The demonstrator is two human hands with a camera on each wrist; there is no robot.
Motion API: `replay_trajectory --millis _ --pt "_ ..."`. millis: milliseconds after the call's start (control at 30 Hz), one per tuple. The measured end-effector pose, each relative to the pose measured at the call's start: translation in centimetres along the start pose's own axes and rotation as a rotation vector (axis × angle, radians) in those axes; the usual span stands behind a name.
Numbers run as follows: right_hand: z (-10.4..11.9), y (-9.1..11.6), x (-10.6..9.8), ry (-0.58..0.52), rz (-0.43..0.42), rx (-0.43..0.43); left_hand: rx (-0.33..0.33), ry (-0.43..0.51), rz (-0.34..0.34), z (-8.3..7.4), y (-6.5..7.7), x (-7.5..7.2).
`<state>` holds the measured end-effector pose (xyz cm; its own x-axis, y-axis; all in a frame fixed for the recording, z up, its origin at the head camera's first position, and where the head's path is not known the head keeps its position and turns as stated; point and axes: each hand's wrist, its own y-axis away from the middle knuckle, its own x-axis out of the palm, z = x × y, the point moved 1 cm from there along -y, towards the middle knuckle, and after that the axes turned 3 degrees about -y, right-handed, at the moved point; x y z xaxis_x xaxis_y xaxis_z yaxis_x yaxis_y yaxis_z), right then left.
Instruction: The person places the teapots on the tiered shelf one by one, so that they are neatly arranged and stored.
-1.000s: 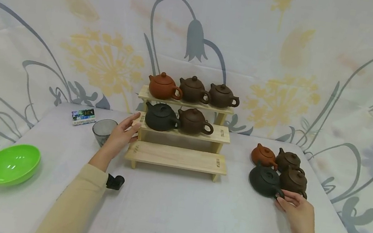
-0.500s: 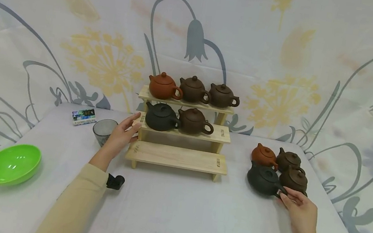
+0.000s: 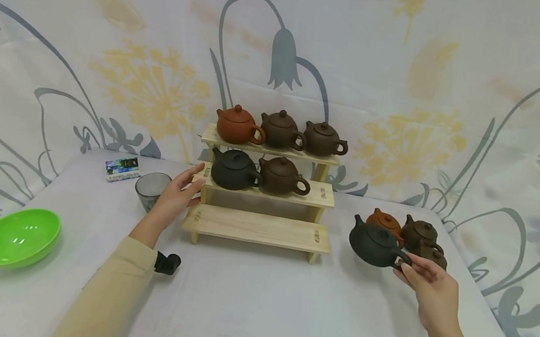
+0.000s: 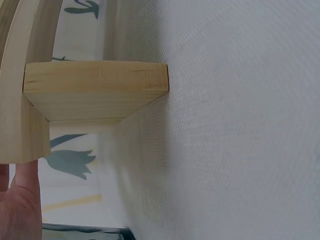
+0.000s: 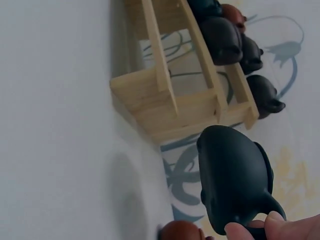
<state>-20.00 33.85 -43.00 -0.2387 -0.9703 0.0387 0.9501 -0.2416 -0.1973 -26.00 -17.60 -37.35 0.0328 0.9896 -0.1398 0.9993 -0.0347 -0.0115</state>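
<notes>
A black teapot (image 3: 374, 244) is held up by its handle, pinched between the thumb and fingers of my right hand (image 3: 434, 289). Its shadow falls on the white cloth below; the right wrist view shows the dark pot (image 5: 235, 175) from its side. My left hand (image 3: 175, 195) touches the left end of the middle step of a three-step wooden stand (image 3: 256, 227), fingers fairly straight. On that step sit another black teapot (image 3: 234, 170) and a brown teapot (image 3: 280, 176). The top step bears a reddish teapot (image 3: 236, 126) and two brown ones (image 3: 280, 131).
Right of the stand, a small reddish teapot (image 3: 384, 221) and two brown teapots (image 3: 418, 233) cluster behind the held pot. To the left are a grey glass (image 3: 149, 186), a small colourful box (image 3: 122, 169) and a green bowl (image 3: 16, 239). A patterned cloth hangs behind.
My right hand has lifted the black teapot off the table and moved it slightly left, away from the cluster. My left hand stays at the stand.
</notes>
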Motion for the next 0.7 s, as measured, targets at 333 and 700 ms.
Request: replay_trajectory --millis 333,700 --pt "-0.9 -3.9 0.2 -0.112 0.069 -0.079 -0.001 -0.002 -0.002 0.1 -0.1 0.0" --pt "5.6 -4.0 4.9 -0.121 0.129 -0.028 0.008 0.002 0.002 0.0 0.1 0.0"
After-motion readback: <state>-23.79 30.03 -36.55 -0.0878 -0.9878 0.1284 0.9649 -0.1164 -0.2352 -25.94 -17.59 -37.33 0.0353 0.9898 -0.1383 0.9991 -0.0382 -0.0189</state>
